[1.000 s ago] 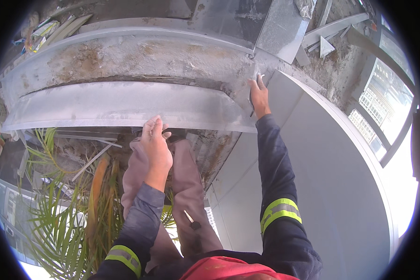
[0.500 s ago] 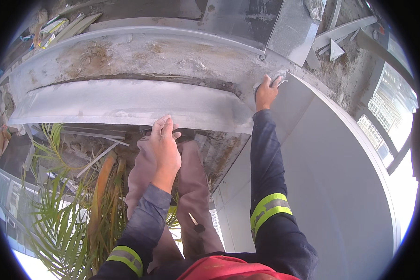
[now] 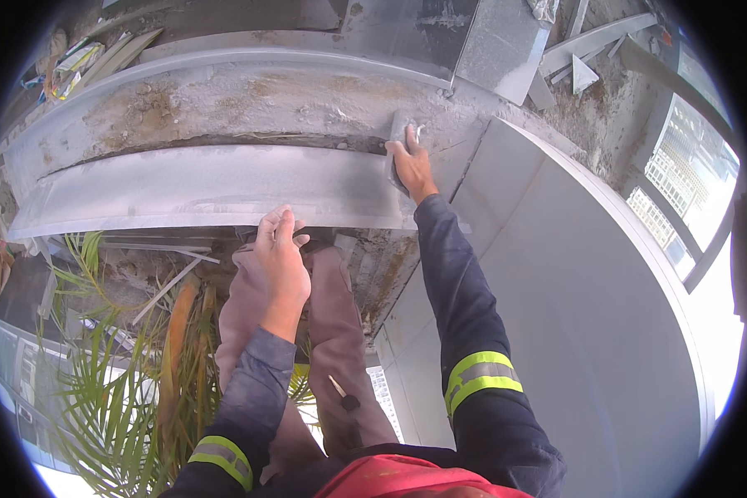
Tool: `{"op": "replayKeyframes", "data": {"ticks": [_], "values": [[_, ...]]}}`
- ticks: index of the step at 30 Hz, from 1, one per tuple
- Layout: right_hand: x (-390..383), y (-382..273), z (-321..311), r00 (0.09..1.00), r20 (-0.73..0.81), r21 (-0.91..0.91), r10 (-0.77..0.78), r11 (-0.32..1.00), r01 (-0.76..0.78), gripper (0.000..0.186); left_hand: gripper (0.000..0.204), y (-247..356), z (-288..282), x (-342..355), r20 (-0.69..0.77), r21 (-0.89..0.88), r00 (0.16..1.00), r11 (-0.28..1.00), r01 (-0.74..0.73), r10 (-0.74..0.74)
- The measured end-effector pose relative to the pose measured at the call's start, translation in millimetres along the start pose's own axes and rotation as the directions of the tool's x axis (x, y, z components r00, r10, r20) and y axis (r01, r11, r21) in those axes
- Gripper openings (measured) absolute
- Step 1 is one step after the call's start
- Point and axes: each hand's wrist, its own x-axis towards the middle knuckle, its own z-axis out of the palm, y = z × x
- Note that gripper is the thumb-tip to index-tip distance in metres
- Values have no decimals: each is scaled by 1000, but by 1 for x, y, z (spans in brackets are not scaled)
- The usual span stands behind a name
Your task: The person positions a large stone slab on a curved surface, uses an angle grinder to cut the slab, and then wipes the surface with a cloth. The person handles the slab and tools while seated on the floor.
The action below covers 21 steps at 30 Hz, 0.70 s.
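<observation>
A pale grey panel [image 3: 216, 187] lies lengthwise in front of me, dusty, with a darker smudged patch near its right end. My right hand [image 3: 413, 166] is closed around a flat, oblong grey block [image 3: 398, 133], which rests at the panel's right end, by the rough cement ledge [image 3: 266, 108]. The block's underside is hidden. My left hand [image 3: 282, 249] hovers at or just over the panel's near edge, fingers loosely bent and apart, tips whitened with dust; nothing shows in it. Whether it touches the edge I cannot tell.
To the right rises a large smooth grey wall panel [image 3: 573, 290]. Palm fronds [image 3: 116, 398] and thin strips stand below the panel at the left. Offcuts [image 3: 585, 76] and long bars lie at the far right. A small brush [image 3: 344, 394] shows against my trouser leg.
My right hand has moved left with the grey block, from the wall panel's corner onto the right end of the pale panel. My left hand has barely shifted.
</observation>
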Motion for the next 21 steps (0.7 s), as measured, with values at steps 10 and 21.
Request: {"op": "replayKeyframes", "data": {"ticks": [10,21], "values": [[28,29,-98,896,-307,685,320,729,-26,42,27,5,-9,8,-25,-23,1000,1000,-1,0],[82,58,-172,921,-387,-49,-30,999,13,71,27,8,-8,9,53,-6,998,999,31,-31]]}}
